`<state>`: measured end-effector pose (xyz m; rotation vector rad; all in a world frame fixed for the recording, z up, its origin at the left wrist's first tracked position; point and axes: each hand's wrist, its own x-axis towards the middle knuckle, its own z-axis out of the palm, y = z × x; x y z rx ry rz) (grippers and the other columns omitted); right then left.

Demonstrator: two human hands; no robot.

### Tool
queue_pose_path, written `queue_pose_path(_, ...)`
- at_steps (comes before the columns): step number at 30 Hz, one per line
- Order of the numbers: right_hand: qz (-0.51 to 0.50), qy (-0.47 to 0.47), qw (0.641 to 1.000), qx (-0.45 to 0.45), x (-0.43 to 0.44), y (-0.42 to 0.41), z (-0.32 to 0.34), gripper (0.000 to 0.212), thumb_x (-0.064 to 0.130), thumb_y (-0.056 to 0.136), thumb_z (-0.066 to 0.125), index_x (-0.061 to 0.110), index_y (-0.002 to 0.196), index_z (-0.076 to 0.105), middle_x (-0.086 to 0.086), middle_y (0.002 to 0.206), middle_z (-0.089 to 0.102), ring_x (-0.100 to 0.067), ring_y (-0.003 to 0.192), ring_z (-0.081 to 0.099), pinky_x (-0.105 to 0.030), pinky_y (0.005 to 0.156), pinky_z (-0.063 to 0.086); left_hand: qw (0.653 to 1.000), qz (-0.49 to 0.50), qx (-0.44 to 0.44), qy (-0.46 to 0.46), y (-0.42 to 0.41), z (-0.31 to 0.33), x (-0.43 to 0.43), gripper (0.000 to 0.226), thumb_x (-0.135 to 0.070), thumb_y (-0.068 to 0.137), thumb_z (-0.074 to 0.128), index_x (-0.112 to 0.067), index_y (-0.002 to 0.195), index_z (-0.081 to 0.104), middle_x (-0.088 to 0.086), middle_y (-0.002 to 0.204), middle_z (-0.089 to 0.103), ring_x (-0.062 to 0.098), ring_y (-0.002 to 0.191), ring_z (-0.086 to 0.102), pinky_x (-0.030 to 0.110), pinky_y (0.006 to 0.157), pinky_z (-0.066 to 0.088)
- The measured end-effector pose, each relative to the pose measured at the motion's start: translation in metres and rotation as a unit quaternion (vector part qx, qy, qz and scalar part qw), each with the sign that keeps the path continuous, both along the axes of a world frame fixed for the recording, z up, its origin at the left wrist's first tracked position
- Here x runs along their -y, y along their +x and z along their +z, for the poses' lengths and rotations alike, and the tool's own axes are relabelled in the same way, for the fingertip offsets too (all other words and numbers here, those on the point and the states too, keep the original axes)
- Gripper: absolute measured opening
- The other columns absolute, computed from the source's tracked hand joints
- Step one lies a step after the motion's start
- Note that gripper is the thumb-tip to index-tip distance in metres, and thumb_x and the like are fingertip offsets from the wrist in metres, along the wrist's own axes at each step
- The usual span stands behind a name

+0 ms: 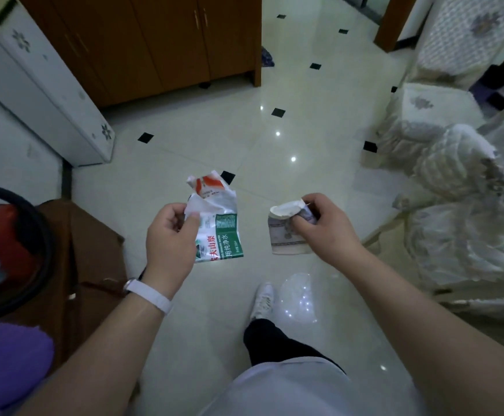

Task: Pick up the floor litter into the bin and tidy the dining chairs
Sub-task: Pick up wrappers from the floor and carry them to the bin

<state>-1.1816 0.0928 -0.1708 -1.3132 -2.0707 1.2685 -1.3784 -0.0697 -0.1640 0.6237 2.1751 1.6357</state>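
My left hand [171, 235] pinches a crumpled green, white and red plastic bottle label [219, 223] together with some white wrapper scraps, held above the tiled floor at frame centre. My right hand [324, 225] grips a squashed white paper cup [286, 228] with a grey pattern, a little to the right of the label. Dining chairs [454, 187] with quilted cream covers stand at the right, one in front and another [442, 73] further back. No bin is in view.
A brown wooden cabinet [154, 46] stands at the back, a white appliance [43, 85] at the left. A red vacuum cleaner [1, 250] with a black hose sits at the left on a brown cardboard box [88, 265]. My white shoe [262, 300] is below the hands on glossy tiles.
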Motion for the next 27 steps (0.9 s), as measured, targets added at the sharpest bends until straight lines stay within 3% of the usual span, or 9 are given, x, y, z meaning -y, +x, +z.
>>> queue_pose_path(3, 0.004, -0.017, 1.0, -0.017, -0.045, -0.04, -0.011, 0.02, 0.032, 0.083, 0.068, 0.031, 0.1, 0.058, 0.011, 0.084, 0.064, 0.003, 0.066, 0.056, -0.01, 0.052, 0.04, 1.0, 0.001, 0.006, -0.012, -0.038, 0.002, -0.047, 0.012, -0.007, 0.096, 0.059, -0.015, 0.087, 0.062, 0.003, 0.078, 0.067, 0.006, 0.061, 0.063, 0.024, 0.054, 0.051)
queue_pose_path(5, 0.006, -0.025, 0.999, -0.026, -0.08, -0.068, -0.008, 0.02, 0.032, 0.083, 0.067, 0.031, 0.1, 0.059, 0.011, 0.085, 0.064, 0.005, 0.067, 0.056, -0.009, 0.051, 0.039, 1.0, 0.002, 0.027, -0.013, -0.065, 0.007, -0.079, 0.01, -0.007, 0.097, 0.059, -0.012, 0.089, 0.062, 0.008, 0.082, 0.068, 0.017, 0.069, 0.067, 0.03, 0.059, 0.053)
queue_pose_path(7, 0.002, -0.03, 0.999, -0.028, -0.115, -0.091, -0.001, 0.021, 0.033, 0.083, 0.067, 0.029, 0.101, 0.059, 0.011, 0.086, 0.064, 0.001, 0.07, 0.057, -0.015, 0.055, 0.042, 0.999, -0.007, 0.036, -0.024, -0.088, 0.015, -0.111, 0.009, -0.007, 0.097, 0.059, -0.012, 0.09, 0.062, 0.014, 0.085, 0.069, 0.025, 0.072, 0.067, 0.037, 0.063, 0.054)
queue_pose_path(9, 0.002, -0.025, 0.999, -0.031, -0.151, -0.112, 0.008, 0.022, 0.033, 0.082, 0.068, 0.029, 0.102, 0.059, 0.009, 0.087, 0.065, -0.004, 0.074, 0.059, -0.022, 0.059, 0.044, 0.999, -0.022, 0.031, -0.024, -0.109, 0.024, -0.144, 0.009, -0.008, 0.097, 0.059, -0.011, 0.089, 0.062, 0.012, 0.084, 0.069, 0.021, 0.068, 0.067, 0.036, 0.06, 0.054)
queue_pose_path(12, 0.0, -0.013, 0.999, -0.045, -0.196, -0.136, 0.023, 0.021, 0.03, 0.082, 0.068, 0.029, 0.102, 0.059, 0.009, 0.087, 0.064, -0.005, 0.073, 0.058, -0.023, 0.06, 0.044, 0.999, -0.028, 0.015, -0.022, -0.134, 0.032, -0.192, 0.011, -0.008, 0.096, 0.059, -0.014, 0.088, 0.063, 0.007, 0.082, 0.069, 0.017, 0.067, 0.067, 0.032, 0.056, 0.056)
queue_pose_path(15, -0.01, 0.0, 0.999, -0.047, -0.231, -0.147, 0.032, 0.019, 0.029, 0.084, 0.067, 0.03, 0.101, 0.059, 0.01, 0.087, 0.064, -0.007, 0.073, 0.059, -0.025, 0.061, 0.045, 0.998, -0.048, 0.015, -0.024, -0.151, 0.034, -0.232, 0.01, -0.01, 0.096, 0.06, -0.014, 0.088, 0.063, 0.012, 0.083, 0.069, 0.026, 0.07, 0.068, 0.041, 0.061, 0.056)
queue_pose_path(19, -0.046, -0.012, 0.998, -0.05, -0.272, -0.153, 0.032, 0.023, 0.031, 0.084, 0.069, 0.032, 0.104, 0.058, 0.01, 0.087, 0.064, 0.005, 0.064, 0.056, -0.01, 0.05, 0.04, 0.995, -0.089, -0.001, -0.038, -0.169, 0.034, -0.285, 0.01, -0.01, 0.096, 0.061, -0.015, 0.087, 0.064, 0.009, 0.08, 0.069, 0.026, 0.069, 0.067, 0.042, 0.063, 0.055)
queue_pose_path(24, -0.09, -0.02, 0.995, -0.033, -0.318, -0.168, 0.019, 0.02, 0.03, 0.083, 0.071, 0.032, 0.099, 0.058, 0.009, 0.083, 0.063, 0.006, 0.057, 0.052, -0.009, 0.047, 0.038, 0.991, -0.133, -0.004, -0.035, -0.2, 0.025, -0.358, 0.008, -0.013, 0.097, 0.06, -0.013, 0.089, 0.063, 0.019, 0.087, 0.069, 0.039, 0.078, 0.069, 0.052, 0.066, 0.056)
queue_pose_path(27, -0.111, -0.012, 0.994, -0.015, -0.356, -0.182, 0.017, 0.019, 0.03, 0.084, 0.071, 0.032, 0.097, 0.058, 0.009, 0.08, 0.062, 0.004, 0.056, 0.051, -0.01, 0.047, 0.037, 0.986, -0.16, -0.004, -0.038, -0.224, 0.015, -0.408, 0.009, -0.014, 0.096, 0.061, -0.015, 0.088, 0.064, 0.016, 0.086, 0.07, 0.037, 0.077, 0.07, 0.053, 0.065, 0.056)
